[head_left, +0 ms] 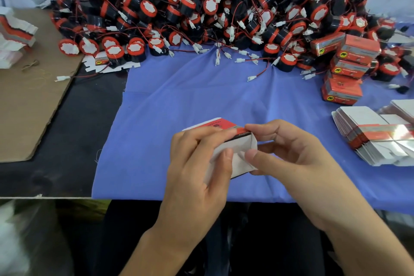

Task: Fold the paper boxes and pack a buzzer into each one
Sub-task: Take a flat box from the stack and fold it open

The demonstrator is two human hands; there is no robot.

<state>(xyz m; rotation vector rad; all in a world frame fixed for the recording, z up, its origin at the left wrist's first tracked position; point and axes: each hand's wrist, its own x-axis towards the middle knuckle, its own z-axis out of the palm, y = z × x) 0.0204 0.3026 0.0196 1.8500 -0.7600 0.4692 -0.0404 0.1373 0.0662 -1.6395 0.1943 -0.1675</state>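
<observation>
Two hands: left hand (197,163) and right hand (289,152) close together, both gripping one box (237,144)
Box: between the hands, just above the blue cloth (201,92); both thumbs on its white end flap
Buzzers (212,2): heaped beyond, well apart
Flat boxes (376,139): stacked right of the hands

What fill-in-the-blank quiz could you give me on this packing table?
The left hand and right hand together grip exactly ___ red-and-white paper box.
The flat brown cardboard sheet lies on the person's ___ side.
The finished red paper boxes are stacked on the person's ___ side.
Missing: one, left, right.
</observation>
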